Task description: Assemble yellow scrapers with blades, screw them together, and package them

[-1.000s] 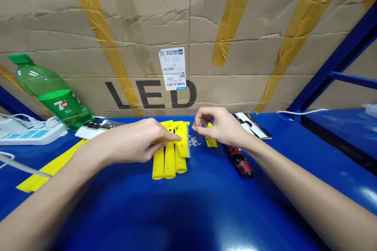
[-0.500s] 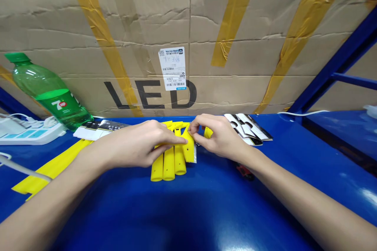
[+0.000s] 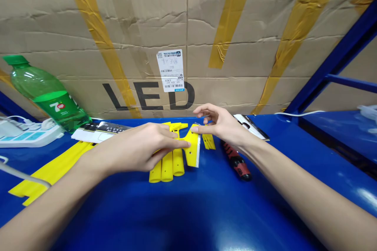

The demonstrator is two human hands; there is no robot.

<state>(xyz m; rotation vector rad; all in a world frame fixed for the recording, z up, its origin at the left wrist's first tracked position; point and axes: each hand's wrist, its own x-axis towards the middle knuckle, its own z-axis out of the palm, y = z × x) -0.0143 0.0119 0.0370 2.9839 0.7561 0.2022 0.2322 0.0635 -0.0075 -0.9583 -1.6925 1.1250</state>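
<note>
A flat yellow piece point(image 3: 192, 150) with a small hole and a clear strip along its right side lies tilted at the middle. The index fingertip of my left hand point(image 3: 153, 143) rests on its left edge, the other fingers curled. My right hand point(image 3: 216, 123) has its thumb at the piece's top edge and its other fingers raised apart. Yellow tubes point(image 3: 167, 168) lie side by side under and beside my left hand. Small yellow parts point(image 3: 209, 141) sit just right of the flat piece. A red and black tool point(image 3: 240, 164) lies below my right wrist.
A green bottle point(image 3: 55, 98) leans at the left behind a white power strip point(image 3: 32, 135). Long yellow pieces point(image 3: 55, 168) lie left, near printed packaging point(image 3: 98, 131). More packaging point(image 3: 255, 127) is behind my right wrist. A large cardboard box point(image 3: 235, 86) stands at the back.
My right hand has opened its pinch and spread its fingers, uncovering the small yellow parts and more of the red and black tool. The flat yellow piece has shifted slightly right.
</note>
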